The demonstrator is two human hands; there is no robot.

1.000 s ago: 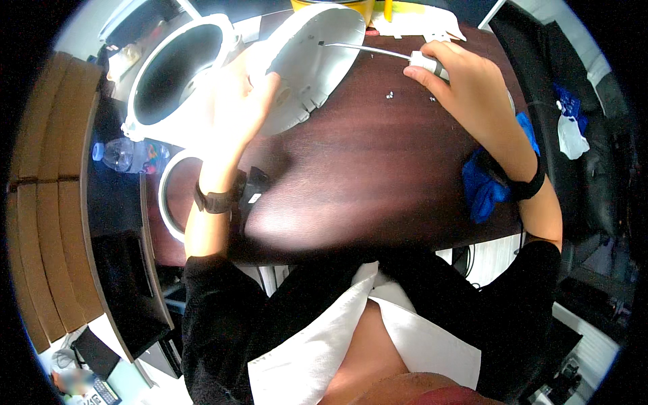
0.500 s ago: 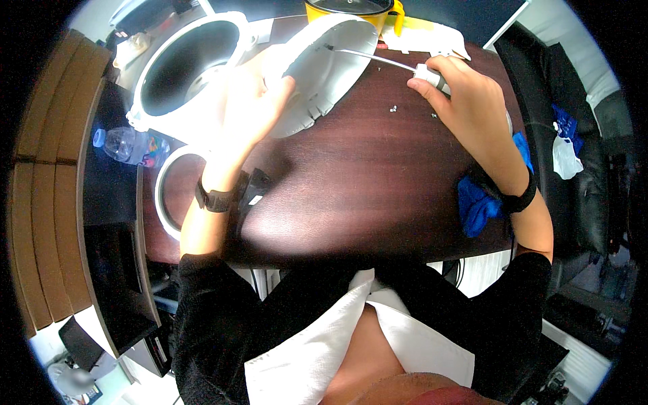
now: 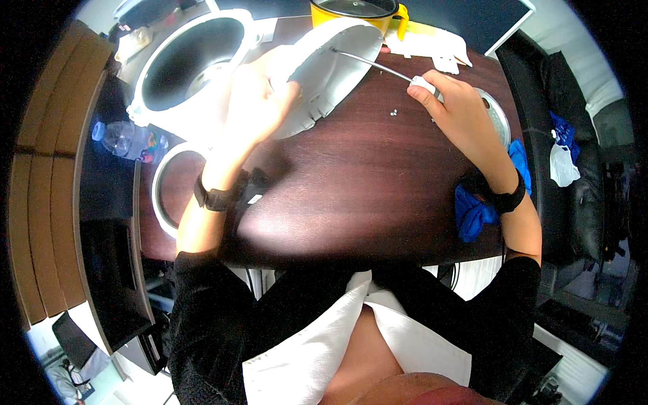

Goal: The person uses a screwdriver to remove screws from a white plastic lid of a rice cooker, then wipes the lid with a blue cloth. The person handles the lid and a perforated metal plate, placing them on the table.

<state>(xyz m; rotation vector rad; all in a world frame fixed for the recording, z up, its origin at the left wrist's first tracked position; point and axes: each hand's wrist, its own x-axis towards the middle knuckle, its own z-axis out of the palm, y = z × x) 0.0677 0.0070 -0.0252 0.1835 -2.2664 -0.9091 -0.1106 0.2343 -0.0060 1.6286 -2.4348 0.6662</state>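
In my left hand (image 3: 260,101) is a white bowl-shaped plastic cover (image 3: 331,81), gripped by its near left side and tilted so that its hollow inside faces right. Glare washes out part of this hand and the cover's edge. My right hand (image 3: 459,111) is closed round the pale handle of a screwdriver (image 3: 378,65). Its long metal shaft points left and slightly away, with the tip against the inside of the cover. What the tip touches is too small to make out.
A white cooker body (image 3: 137,101) stands open at the far left, with a white ring (image 3: 158,196) and a plastic bottle (image 3: 128,142) nearby. Behind the cover is a yellow pot (image 3: 403,23). A metal disc (image 3: 499,116), blue cloth (image 3: 472,216) and small white bits (image 3: 394,112) lie right.
My right hand and the screwdriver handle have come slightly nearer and left, showing more of the metal disc. The cover has shifted a little right; the tip stays inside it.
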